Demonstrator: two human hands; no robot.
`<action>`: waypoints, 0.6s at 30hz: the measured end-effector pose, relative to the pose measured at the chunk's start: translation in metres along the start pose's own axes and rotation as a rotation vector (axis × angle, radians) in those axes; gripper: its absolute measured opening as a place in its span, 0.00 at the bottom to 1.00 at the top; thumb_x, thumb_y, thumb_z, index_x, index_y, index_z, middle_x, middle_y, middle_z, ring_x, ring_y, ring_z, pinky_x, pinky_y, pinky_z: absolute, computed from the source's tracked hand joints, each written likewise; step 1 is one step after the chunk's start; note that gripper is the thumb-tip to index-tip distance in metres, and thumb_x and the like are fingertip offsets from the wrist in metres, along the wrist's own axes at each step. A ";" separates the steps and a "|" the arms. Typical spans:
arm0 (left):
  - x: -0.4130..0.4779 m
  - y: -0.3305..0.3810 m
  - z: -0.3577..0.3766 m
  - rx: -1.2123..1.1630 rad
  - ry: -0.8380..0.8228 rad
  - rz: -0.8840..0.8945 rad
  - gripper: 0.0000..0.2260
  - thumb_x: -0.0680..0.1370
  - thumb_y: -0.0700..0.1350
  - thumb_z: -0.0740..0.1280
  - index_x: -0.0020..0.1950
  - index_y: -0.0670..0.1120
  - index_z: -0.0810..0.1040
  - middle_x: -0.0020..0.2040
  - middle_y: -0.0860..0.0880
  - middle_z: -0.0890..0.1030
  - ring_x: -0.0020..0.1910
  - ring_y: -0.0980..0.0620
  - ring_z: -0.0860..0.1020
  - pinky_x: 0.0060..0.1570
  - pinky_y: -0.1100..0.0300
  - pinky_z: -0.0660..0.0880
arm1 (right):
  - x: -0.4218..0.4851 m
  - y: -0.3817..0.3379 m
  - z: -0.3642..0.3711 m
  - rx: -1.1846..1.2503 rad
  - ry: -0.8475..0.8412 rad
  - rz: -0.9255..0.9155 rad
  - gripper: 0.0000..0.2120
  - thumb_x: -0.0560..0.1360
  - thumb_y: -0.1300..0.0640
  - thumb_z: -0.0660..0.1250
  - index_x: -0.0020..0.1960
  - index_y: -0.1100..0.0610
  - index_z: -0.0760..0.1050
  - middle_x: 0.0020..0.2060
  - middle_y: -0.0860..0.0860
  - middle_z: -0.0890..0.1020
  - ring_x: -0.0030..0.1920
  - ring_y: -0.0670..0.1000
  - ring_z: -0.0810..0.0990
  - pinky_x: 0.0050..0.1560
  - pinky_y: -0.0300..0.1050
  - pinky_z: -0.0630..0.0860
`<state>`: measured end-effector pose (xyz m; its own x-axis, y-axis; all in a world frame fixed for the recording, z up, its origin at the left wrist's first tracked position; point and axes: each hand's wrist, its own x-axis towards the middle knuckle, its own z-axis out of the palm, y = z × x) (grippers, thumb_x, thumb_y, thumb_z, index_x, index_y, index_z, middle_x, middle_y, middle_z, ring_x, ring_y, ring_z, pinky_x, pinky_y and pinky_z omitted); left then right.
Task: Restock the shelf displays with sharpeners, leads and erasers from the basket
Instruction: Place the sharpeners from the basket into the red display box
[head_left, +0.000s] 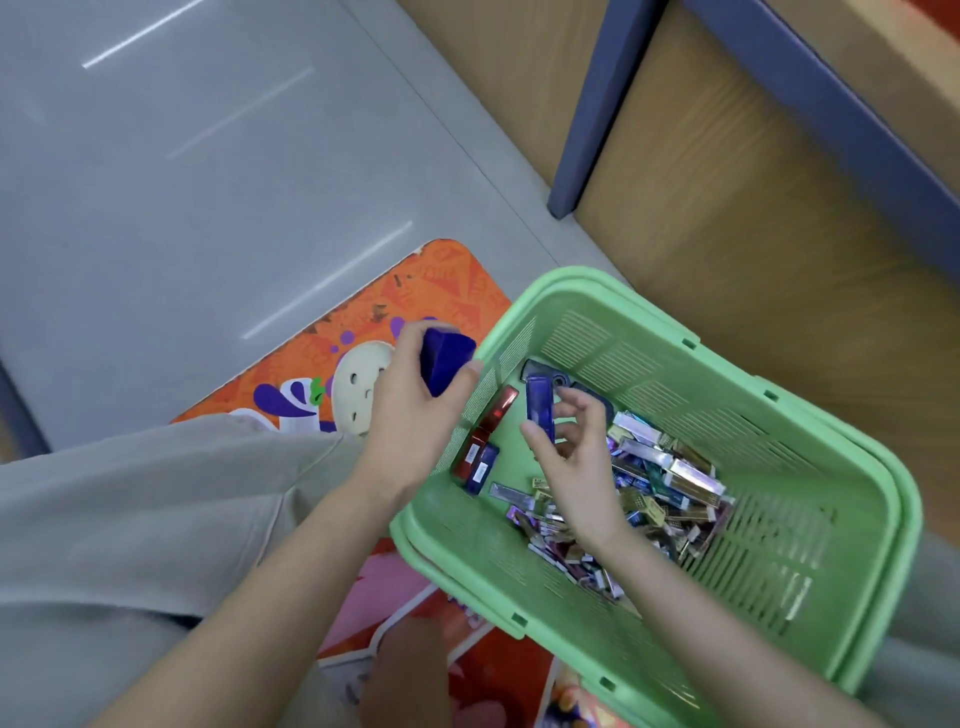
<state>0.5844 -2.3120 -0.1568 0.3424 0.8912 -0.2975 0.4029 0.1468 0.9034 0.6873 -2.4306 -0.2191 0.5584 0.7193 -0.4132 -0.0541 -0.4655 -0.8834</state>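
The person crouches over a green basket (649, 306) that stands on the floor (208, 156), its near corner over an orange printed mat (415, 291). The left hand (410, 410) is just outside the basket's left wall, its fingers curled round a dark blue block (447, 361). This looks like one or several sharpeners held together, though blur hides any seams. The right hand (576, 467) is inside the basket and pinches a slim blue sharpener (540, 408) between thumb and fingertips, with the other fingers loosely spread above it.

The stock lies in the basket. Red and blue packs (483, 441) sit along the left wall, and a dark piece (545, 374) lies at the far corner. A deep heap of small boxes (660, 493), probably leads and erasers, is banked against the right side.

The shelf unit (597, 104), with its blue post and wooden panels, rises past the basket at upper right, and no display compartment is in view. How much has already been shelved therefore cannot be judged.

From what shows, the task seems to be at an early, gathering stage. A few blue pieces are being collected in the hands, nothing is seen going onto a shelf, and most of the basket's contents remain to be sorted and placed.
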 end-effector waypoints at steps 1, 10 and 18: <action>-0.005 0.003 0.002 -0.018 -0.025 -0.004 0.09 0.76 0.41 0.69 0.53 0.49 0.72 0.43 0.56 0.77 0.38 0.64 0.75 0.41 0.69 0.71 | -0.004 -0.009 -0.002 0.023 0.009 -0.051 0.19 0.74 0.56 0.69 0.58 0.45 0.63 0.51 0.44 0.73 0.45 0.34 0.74 0.45 0.31 0.72; -0.032 0.032 0.013 -0.329 -0.078 -0.103 0.15 0.74 0.38 0.70 0.57 0.44 0.69 0.46 0.51 0.76 0.38 0.66 0.77 0.41 0.66 0.76 | -0.020 -0.060 0.017 0.115 0.017 -0.315 0.20 0.70 0.58 0.69 0.59 0.50 0.65 0.50 0.44 0.75 0.46 0.38 0.75 0.47 0.32 0.72; -0.023 0.034 0.000 -0.248 0.000 -0.088 0.21 0.70 0.34 0.73 0.59 0.44 0.69 0.44 0.52 0.75 0.35 0.67 0.75 0.36 0.73 0.72 | -0.022 -0.046 0.012 -0.118 -0.221 -0.486 0.23 0.75 0.50 0.65 0.68 0.57 0.68 0.58 0.46 0.69 0.61 0.40 0.69 0.62 0.31 0.65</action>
<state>0.5900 -2.3269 -0.1192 0.3154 0.8702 -0.3786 0.2105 0.3248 0.9220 0.6677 -2.4191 -0.1715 0.3078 0.9514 -0.0116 0.2668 -0.0980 -0.9588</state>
